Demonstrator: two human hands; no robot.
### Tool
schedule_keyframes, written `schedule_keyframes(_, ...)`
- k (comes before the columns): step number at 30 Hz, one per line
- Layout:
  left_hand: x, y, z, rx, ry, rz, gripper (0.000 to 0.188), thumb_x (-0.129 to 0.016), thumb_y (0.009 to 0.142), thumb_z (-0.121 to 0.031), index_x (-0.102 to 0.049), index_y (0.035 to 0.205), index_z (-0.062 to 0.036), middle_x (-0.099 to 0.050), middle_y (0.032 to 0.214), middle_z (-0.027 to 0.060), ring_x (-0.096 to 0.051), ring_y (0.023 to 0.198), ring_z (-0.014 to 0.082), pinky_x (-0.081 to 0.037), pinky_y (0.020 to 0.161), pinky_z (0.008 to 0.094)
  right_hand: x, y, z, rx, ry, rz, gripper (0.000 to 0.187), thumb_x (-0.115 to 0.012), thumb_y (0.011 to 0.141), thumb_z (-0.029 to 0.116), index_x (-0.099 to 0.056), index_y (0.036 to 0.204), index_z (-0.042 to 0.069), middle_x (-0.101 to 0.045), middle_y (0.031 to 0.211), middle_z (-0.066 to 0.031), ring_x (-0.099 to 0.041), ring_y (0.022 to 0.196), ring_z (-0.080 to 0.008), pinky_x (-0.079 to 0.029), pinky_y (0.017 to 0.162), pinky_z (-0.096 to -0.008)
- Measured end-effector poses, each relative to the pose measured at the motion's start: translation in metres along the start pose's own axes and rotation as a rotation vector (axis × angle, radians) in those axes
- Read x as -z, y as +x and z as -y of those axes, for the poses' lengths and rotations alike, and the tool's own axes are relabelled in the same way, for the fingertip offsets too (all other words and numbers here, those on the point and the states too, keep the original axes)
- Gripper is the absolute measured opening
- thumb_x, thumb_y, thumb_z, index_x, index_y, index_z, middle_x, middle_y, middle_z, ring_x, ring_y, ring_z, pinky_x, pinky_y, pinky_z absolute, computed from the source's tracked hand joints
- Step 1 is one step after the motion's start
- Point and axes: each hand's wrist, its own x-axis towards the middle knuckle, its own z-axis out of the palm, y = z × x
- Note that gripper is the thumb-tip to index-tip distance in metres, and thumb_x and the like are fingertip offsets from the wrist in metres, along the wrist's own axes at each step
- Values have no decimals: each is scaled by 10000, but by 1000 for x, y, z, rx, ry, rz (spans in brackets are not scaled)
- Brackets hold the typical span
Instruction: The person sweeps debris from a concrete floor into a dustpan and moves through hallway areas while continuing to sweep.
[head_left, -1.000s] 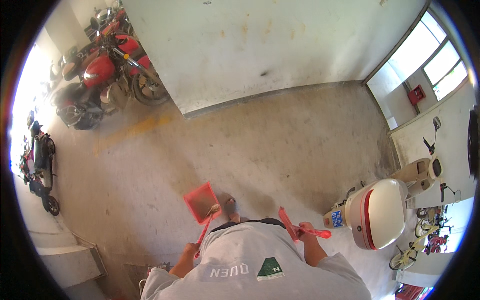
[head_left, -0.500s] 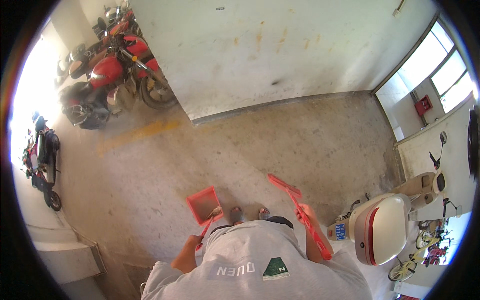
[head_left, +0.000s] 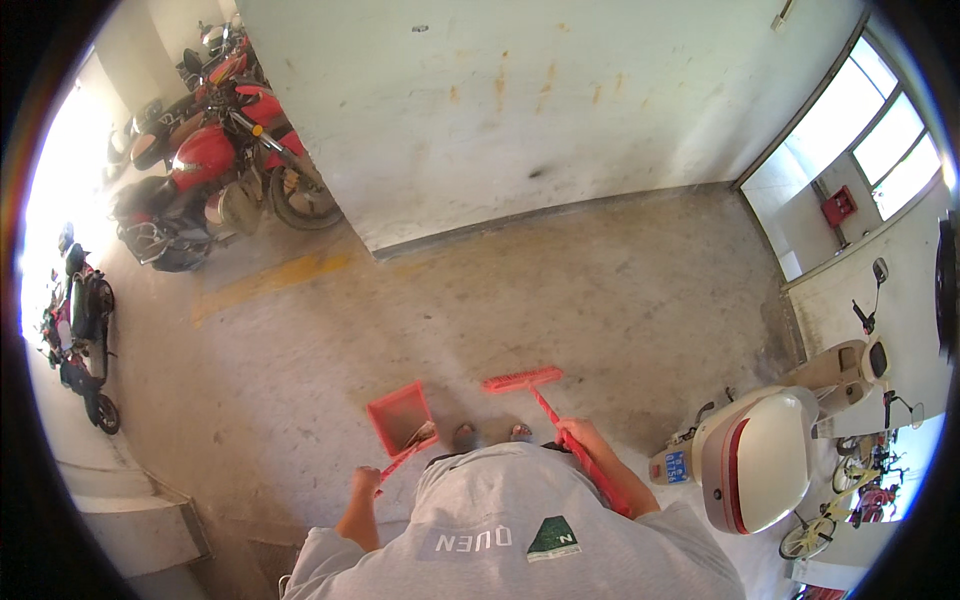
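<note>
My left hand (head_left: 366,482) is closed round the handle of a red dustpan (head_left: 392,412), which sits low at the floor in front of me, left of my feet. Some brownish debris (head_left: 424,434) lies in its near right corner. In my right hand (head_left: 580,437), fingers wrapped round the shaft, is a red broom (head_left: 545,403). Its handle slants back under my right forearm. The broom head (head_left: 522,380) lies crosswise ahead of my feet, to the right of the dustpan and apart from it.
A white scooter (head_left: 765,460) with a rear box stands close at my right, bicycles (head_left: 805,540) behind it. Red motorcycles (head_left: 205,160) are parked far left, another motorbike (head_left: 85,335) at the left edge. A pale wall (head_left: 540,120) rises ahead; a glazed doorway (head_left: 830,110) opens far right.
The broom head has swung left and turned crosswise, coming nearer the dustpan. My right hand has moved left with it. The dustpan is slightly lower and further left in view.
</note>
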Motion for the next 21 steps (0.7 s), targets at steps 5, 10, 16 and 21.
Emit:
schedule_keyframes(5, -1, 17, 25, -73, 203, -213, 305, -445, 845, -207, -673, 830, -4, -674, 945, 217, -679, 776, 335, -546, 718, 433, 6, -22, 9, -83, 184, -30, 193, -615, 816, 183, -606, 795, -9, -636, 673, -142, -614, 534, -206, -468, 455, -291)
schedule_keyframes(10, 27, -14, -47, 216, -153, -319, 316, -483, 827, -236, -702, 888, -16, -669, 968, 220, -666, 880, 355, -524, 791, 450, 27, -95, 49, 525, -409, 86, 190, -586, 869, 193, -584, 873, 4, -598, 753, -100, -642, 650, -193, -459, 449, -276)
schedule_keyframes(16, 45, -24, -55, 294, -171, -411, 292, -565, 775, -252, -713, 884, -26, -679, 960, 204, -663, 899, 359, -521, 799, 442, -5, -194, 117, 255, 269, 16, 332, -557, 917, 266, -592, 1116, 3, -635, 1005, -92, -674, 886, -216, -452, 467, -253)
schedule_keyframes(21, 46, -26, -57, 306, -163, -408, 284, -587, 763, -246, -715, 891, -27, -680, 986, 194, -650, 951, 356, -512, 828, 435, -25, -239, 159, 356, 285, 0, 507, -528, 918, 397, -555, 1220, -9, -619, 1171, -114, -674, 936, -244, -469, 485, -265)
